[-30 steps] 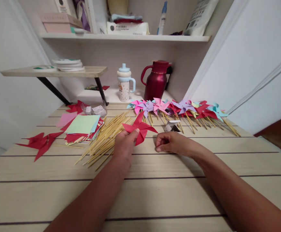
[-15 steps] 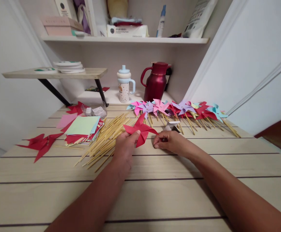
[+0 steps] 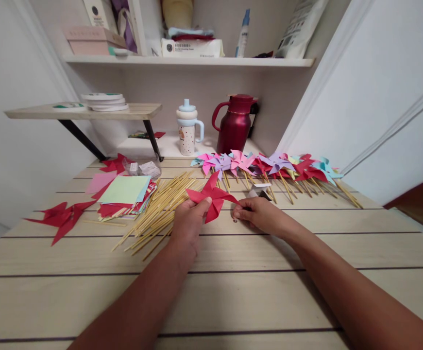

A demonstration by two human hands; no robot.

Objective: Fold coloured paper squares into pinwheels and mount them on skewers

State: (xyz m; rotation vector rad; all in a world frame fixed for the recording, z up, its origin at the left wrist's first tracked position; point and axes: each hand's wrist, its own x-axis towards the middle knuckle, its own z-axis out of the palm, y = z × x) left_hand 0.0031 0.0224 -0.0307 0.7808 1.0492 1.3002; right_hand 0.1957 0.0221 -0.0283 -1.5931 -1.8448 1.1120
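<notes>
My left hand (image 3: 191, 216) pinches a red paper pinwheel (image 3: 213, 193) between thumb and fingers, its folded blades facing up. To its right, just past the pinwheel's tip, my right hand (image 3: 257, 214) is low over the table with thumb and fingertips drawn together. A tiny shiny piece (image 3: 235, 220), perhaps a tack, shows right below those fingertips; whether they grip it or another small thing is unclear. Behind the right hand is a small open white box (image 3: 258, 189). Thin wooden sticks (image 3: 153, 218) lie in a loose pile beside my left hand.
Finished pinwheels on sticks (image 3: 277, 163) line the table's back right. At left lie stacked paper squares (image 3: 124, 189) and red folded pinwheels (image 3: 61, 218). A cup (image 3: 187, 133) and a red thermos jug (image 3: 234, 126) stand behind. A small raised shelf (image 3: 138, 111) holds rolls of tape (image 3: 105, 102).
My right hand has shifted slightly and its fingertips have drawn closer together, so the tiny shiny piece now shows beneath them. My left hand keeps the red pinwheel in place.
</notes>
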